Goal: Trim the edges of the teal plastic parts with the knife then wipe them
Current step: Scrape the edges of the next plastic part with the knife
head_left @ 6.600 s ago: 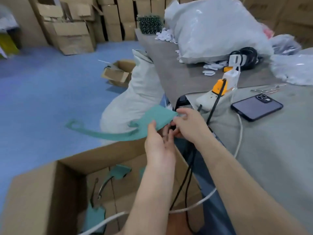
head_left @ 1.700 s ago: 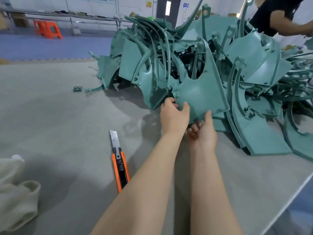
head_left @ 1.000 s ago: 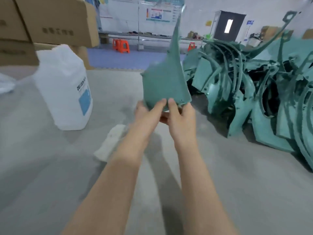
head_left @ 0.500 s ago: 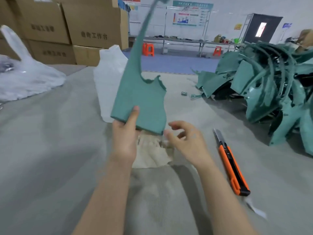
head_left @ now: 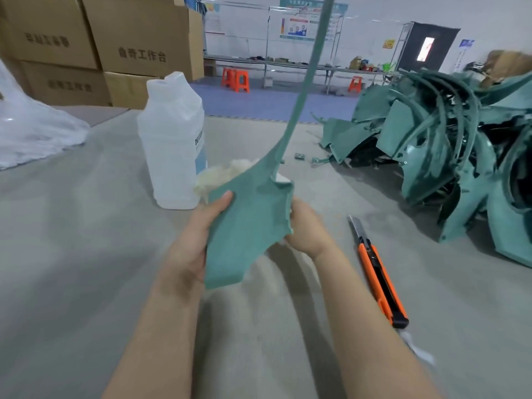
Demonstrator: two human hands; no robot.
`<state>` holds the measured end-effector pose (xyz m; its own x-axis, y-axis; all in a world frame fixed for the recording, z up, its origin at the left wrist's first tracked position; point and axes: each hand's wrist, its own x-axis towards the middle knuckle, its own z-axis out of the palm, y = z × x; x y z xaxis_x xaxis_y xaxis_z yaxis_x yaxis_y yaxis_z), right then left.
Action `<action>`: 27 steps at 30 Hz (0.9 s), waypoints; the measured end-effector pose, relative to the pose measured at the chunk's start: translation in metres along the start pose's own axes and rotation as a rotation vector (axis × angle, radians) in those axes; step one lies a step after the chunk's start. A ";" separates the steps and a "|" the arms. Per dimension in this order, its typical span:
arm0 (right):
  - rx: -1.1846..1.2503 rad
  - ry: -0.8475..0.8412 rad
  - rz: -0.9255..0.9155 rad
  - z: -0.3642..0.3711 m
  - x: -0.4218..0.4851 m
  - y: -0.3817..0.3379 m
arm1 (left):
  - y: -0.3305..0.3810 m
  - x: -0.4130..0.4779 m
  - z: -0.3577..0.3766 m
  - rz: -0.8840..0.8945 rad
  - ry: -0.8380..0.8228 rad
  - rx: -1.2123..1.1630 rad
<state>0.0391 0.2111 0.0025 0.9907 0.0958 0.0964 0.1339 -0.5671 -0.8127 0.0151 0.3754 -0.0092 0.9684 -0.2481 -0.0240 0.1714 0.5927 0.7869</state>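
A: In the head view, where is the teal part [head_left: 250,223]?
B: Mid-frame, raised above the counter [head_left: 72,254]. The left hand [head_left: 198,240] grips its left edge, thumb on the front.
A: The right hand [head_left: 308,228]?
B: At the part's 3 o'clock, fingers hidden behind it; their state cannot be told.
A: The knife [head_left: 377,272]?
B: On the counter at 4 o'clock. Bottle [head_left: 172,139] at 10, pile of parts [head_left: 446,145] at 2.

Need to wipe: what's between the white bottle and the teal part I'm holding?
Head view: a fluffy cream cloth, behind the teal plastic part, beside the white plastic bottle.
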 end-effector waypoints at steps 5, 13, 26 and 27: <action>-0.452 0.309 0.569 -0.062 -0.026 0.047 | -0.007 0.005 -0.006 -0.037 0.017 0.131; -0.419 0.186 0.611 -0.076 -0.044 0.070 | -0.016 0.014 0.002 0.250 0.210 0.173; 0.350 0.460 0.056 -0.033 -0.033 0.033 | -0.015 0.007 0.010 0.627 0.423 1.051; 0.269 0.470 0.077 -0.030 -0.031 0.037 | -0.013 0.006 0.008 0.630 0.416 1.090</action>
<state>0.0138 0.1628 -0.0132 0.9092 -0.3490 0.2272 0.1111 -0.3225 -0.9400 0.0172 0.3598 -0.0143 0.8444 0.2085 0.4934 -0.3677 -0.4442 0.8170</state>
